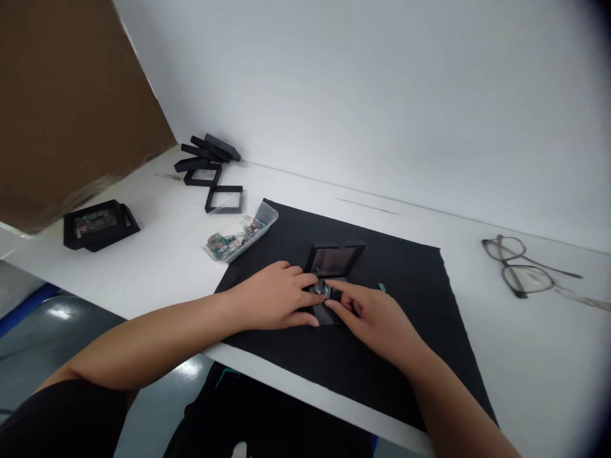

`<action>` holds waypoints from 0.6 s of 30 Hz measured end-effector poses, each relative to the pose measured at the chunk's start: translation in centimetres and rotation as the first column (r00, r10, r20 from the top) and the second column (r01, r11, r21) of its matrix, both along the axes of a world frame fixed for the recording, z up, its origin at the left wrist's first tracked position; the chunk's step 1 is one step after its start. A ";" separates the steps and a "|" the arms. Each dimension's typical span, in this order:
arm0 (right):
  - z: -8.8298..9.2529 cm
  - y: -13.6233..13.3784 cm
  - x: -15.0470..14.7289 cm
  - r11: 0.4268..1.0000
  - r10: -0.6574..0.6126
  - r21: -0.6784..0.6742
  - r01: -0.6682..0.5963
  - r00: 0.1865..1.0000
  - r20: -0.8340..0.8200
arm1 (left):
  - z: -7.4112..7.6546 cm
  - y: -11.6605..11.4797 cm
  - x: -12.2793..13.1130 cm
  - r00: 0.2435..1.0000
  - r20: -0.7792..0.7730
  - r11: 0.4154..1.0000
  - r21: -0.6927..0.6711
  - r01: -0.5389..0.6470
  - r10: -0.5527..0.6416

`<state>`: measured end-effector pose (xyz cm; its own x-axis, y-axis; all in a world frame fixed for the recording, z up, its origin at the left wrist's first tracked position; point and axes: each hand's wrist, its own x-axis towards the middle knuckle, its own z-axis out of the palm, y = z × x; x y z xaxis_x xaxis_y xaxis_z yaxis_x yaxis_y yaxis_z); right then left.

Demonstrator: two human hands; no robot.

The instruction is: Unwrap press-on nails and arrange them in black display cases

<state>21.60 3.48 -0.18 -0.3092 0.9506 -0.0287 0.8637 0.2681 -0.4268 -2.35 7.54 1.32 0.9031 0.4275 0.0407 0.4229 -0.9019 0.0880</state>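
Note:
On the black mat (pixel 405 299) lies an open black frame case (pixel 334 261) with a clear film window. My left hand (pixel 274 296) and my right hand (pixel 370 312) meet just in front of it. Both pinch a small shiny part (pixel 323 291) that sits on the case's lower half. The fingers of each hand are closed round that part, which is too small to name. A small teal piece (pixel 382 287) peeks out beside my right hand.
A clear bag of small parts (pixel 241 236) lies at the mat's left corner. Several empty black frames (pixel 210 168) are stacked at the back left, and a closed black case (pixel 98 224) sits further left. Eyeglasses (pixel 522 266) rest at the right. Brown cardboard (pixel 67 102) leans at the left.

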 end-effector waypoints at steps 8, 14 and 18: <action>-0.2 0.1 0.2 1.000 -0.024 -0.015 0.023 1.000 -0.004 | 0.2 -0.1 0.0 1.000 -0.019 1.000 0.010 0.006 -0.006; -0.1 0.1 0.1 0.999 -0.023 -0.048 0.021 0.999 -0.039 | 0.3 -0.1 -0.1 1.000 -0.026 0.999 -0.034 0.008 -0.009; -0.1 0.2 0.2 0.997 -0.027 -0.070 0.022 0.997 -0.072 | 0.3 -0.2 -0.1 1.000 -0.030 1.000 -0.024 -0.004 0.003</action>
<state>21.79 3.68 -0.26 -0.2895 0.9544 -0.0731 0.8357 0.2148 -0.5054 -2.42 7.29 1.63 0.9023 0.4311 0.0035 0.4288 -0.8982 0.0969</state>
